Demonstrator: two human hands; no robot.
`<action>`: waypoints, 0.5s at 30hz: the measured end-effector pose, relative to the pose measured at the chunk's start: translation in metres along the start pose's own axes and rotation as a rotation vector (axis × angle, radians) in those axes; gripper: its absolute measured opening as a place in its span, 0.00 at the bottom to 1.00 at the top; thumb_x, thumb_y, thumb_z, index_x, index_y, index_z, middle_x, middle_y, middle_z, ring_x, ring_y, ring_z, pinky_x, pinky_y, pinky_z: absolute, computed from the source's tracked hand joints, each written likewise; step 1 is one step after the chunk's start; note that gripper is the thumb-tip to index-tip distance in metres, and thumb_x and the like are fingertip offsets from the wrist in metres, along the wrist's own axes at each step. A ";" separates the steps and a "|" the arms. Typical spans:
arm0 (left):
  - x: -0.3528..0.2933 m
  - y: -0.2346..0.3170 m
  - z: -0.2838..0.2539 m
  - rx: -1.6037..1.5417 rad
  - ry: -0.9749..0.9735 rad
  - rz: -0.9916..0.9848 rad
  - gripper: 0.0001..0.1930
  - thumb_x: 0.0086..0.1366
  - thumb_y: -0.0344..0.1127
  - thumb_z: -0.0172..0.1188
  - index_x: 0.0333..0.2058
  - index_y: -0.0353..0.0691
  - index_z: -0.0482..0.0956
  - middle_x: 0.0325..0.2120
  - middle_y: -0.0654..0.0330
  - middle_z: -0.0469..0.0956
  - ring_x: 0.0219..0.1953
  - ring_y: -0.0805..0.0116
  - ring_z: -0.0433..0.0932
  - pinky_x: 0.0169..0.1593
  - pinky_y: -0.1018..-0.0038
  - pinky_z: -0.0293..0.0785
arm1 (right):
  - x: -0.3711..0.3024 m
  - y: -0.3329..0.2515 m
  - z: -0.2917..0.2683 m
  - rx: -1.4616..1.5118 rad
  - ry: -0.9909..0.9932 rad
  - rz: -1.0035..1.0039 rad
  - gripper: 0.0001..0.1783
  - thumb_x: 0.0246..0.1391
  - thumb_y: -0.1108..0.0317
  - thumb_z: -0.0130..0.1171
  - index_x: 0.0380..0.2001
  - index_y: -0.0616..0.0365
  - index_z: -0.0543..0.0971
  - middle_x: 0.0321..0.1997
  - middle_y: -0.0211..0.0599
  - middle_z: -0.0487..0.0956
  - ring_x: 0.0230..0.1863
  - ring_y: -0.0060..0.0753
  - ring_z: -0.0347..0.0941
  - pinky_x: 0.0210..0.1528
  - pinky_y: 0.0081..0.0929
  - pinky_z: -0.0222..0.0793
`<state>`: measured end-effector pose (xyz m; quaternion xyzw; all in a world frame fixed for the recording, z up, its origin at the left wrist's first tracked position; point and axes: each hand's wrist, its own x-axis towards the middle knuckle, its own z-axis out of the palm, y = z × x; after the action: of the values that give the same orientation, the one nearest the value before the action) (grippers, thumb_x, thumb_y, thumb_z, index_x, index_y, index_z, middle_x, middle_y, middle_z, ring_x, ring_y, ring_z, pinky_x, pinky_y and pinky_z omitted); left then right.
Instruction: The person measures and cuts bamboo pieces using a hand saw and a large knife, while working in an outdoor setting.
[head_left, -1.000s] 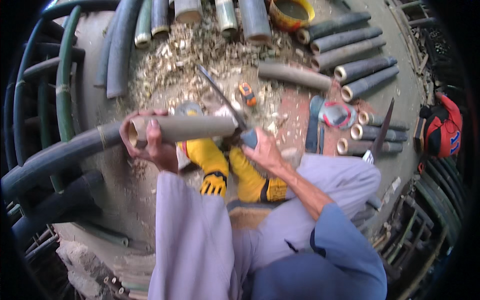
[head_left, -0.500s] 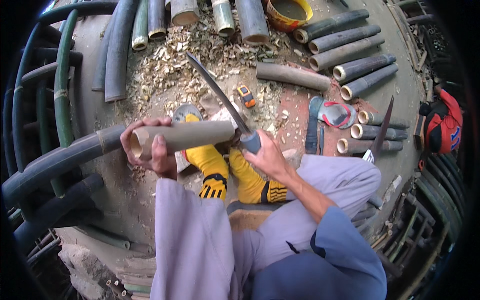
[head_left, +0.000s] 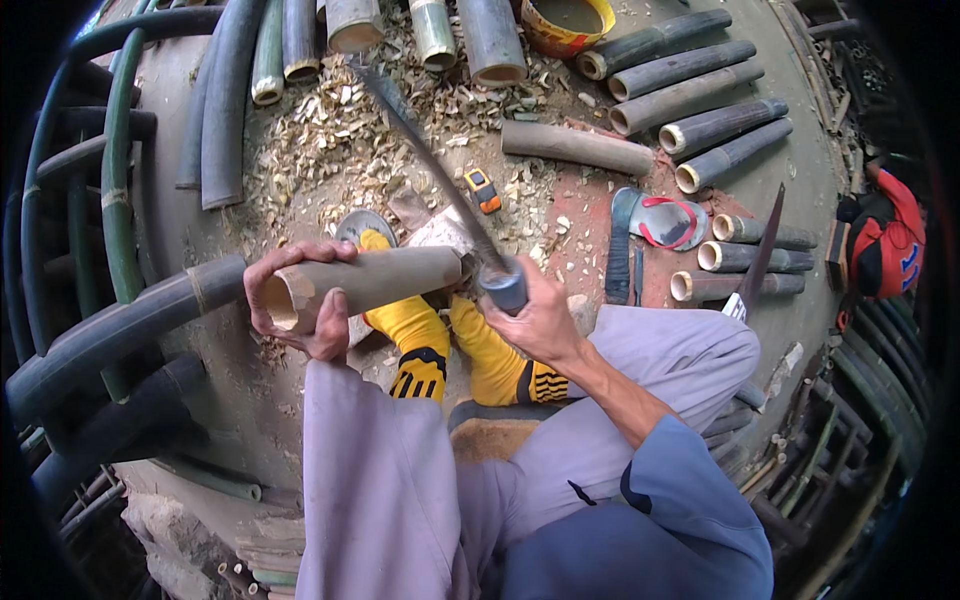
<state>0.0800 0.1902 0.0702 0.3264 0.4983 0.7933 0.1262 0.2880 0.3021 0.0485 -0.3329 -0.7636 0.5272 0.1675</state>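
Note:
My left hand (head_left: 325, 338) grips the near-left end of a short bamboo tube (head_left: 385, 277), fingers over its top and thumb below. The tube lies almost level across my view, its hollow end facing left and its other end above my feet in yellow socks (head_left: 410, 330). Closed round the grey handle of a machete (head_left: 504, 284) is my right hand (head_left: 545, 315), just beyond the tube's right end. The long blade slants up and away to the left, smeared by motion. Whether the blade touches the tube I cannot tell.
Wood chips (head_left: 330, 150) litter the ground ahead, with an orange tape measure (head_left: 482, 190) among them. Cut bamboo tubes (head_left: 685, 80) lie at the right, near a sandal (head_left: 668, 222) and an upright saw (head_left: 765, 250). Long bamboo poles (head_left: 130, 310) crowd the left. A yellow bucket (head_left: 568, 40) stands far off.
The machete blade's tip has swung up and slightly left, and its handle has tilted. My left hand has turned the tube a little, so its hollow end shows differently.

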 end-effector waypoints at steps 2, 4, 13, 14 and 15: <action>0.003 0.005 0.000 0.003 0.013 -0.021 0.24 0.48 0.28 0.64 0.45 0.33 0.66 0.31 0.48 0.74 0.35 0.57 0.78 0.42 0.58 0.78 | 0.004 -0.015 0.001 0.060 0.088 -0.098 0.18 0.44 0.73 0.64 0.37 0.64 0.69 0.25 0.46 0.79 0.29 0.33 0.80 0.29 0.32 0.75; 0.003 0.002 0.003 -0.016 0.003 -0.040 0.24 0.48 0.28 0.64 0.45 0.33 0.66 0.31 0.48 0.75 0.34 0.56 0.78 0.43 0.57 0.78 | 0.003 0.013 0.008 0.031 0.109 -0.142 0.18 0.44 0.73 0.65 0.37 0.64 0.69 0.25 0.46 0.79 0.29 0.36 0.80 0.28 0.32 0.76; 0.009 0.002 -0.021 0.201 -0.091 0.051 0.26 0.44 0.38 0.66 0.41 0.31 0.69 0.32 0.50 0.74 0.36 0.59 0.76 0.42 0.63 0.76 | 0.015 0.014 -0.005 0.000 -0.020 0.023 0.14 0.40 0.74 0.64 0.31 0.65 0.71 0.25 0.45 0.77 0.26 0.39 0.76 0.28 0.32 0.70; 0.011 0.003 -0.026 0.286 -0.118 0.083 0.27 0.43 0.40 0.66 0.40 0.31 0.70 0.33 0.50 0.73 0.37 0.60 0.75 0.42 0.65 0.74 | 0.010 0.004 -0.004 0.030 0.067 -0.062 0.15 0.40 0.74 0.64 0.32 0.65 0.71 0.24 0.44 0.77 0.26 0.38 0.75 0.28 0.31 0.70; 0.013 0.005 -0.030 0.373 -0.144 0.115 0.27 0.41 0.41 0.66 0.39 0.32 0.71 0.34 0.51 0.73 0.38 0.61 0.74 0.43 0.67 0.73 | 0.008 0.000 0.000 0.080 0.115 -0.129 0.15 0.40 0.73 0.64 0.32 0.64 0.71 0.24 0.44 0.76 0.26 0.38 0.76 0.28 0.31 0.70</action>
<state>0.0516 0.1735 0.0708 0.4280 0.6066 0.6678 0.0536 0.2822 0.3077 0.0473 -0.3058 -0.7508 0.5255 0.2582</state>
